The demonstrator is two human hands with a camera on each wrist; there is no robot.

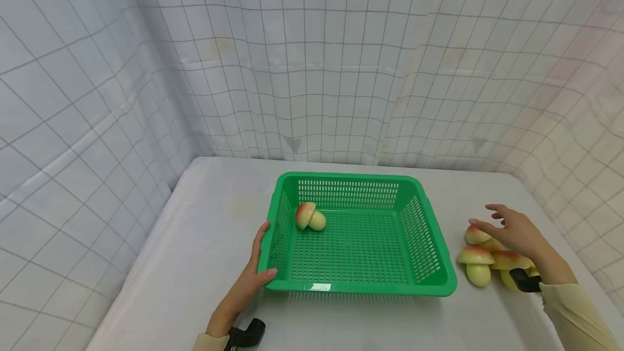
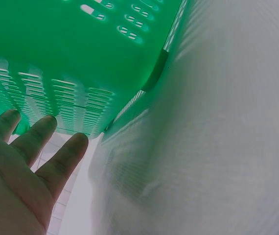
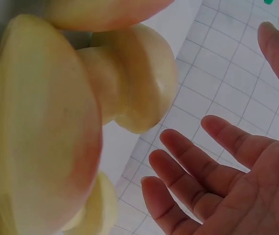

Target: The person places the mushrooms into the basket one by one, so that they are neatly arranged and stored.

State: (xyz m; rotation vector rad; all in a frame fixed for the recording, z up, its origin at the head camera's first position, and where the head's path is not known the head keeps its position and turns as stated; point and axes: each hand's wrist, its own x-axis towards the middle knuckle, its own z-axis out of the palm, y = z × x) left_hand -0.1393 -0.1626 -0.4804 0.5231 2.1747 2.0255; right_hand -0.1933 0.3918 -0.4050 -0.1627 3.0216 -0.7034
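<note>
A green plastic basket [image 1: 341,288] with slotted walls stands on the table, and one toy mushroom [image 1: 305,215] with a red-tinged cap lies inside near its back left. My left hand [image 1: 249,283] rests at the basket's front left corner, thumb at the rim and fingers stretched along the outer wall. In the left wrist view those fingers [image 2: 63,164] are straight beside the slots. Over a cluster of several pale yellow mushrooms [image 1: 478,273] at the right, my right hand [image 1: 519,234] hovers with spread, slightly bent fingers. Nothing is in its palm in the right wrist view.
A white cloth covers the table [image 1: 219,215]. White grid-patterned sheets [image 1: 302,69] hang behind it and along both sides. Dark straps with a small black device [image 1: 251,333] sit on the wrists.
</note>
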